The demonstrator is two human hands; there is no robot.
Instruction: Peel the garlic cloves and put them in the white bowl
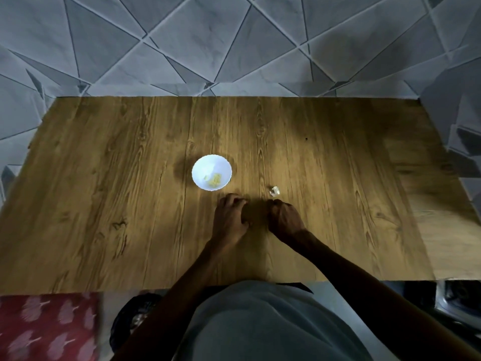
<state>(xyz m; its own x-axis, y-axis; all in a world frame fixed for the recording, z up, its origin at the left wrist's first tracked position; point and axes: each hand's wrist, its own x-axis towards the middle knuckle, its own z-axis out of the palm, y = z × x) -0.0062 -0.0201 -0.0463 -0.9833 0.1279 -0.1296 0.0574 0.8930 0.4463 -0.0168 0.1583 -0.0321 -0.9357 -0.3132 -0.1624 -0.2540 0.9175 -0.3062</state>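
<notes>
Pale garlic piece (274, 191) beyond right hand's (285, 220) curled fingers (276, 203), left hand (229, 217) curled, hold unclear

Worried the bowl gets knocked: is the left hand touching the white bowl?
Apart. Head view shows bare table between left hand and white bowl.

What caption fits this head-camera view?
Left hand and right hand, fingers curled, at a wooden table beside a white bowl of peeled garlic.
</notes>
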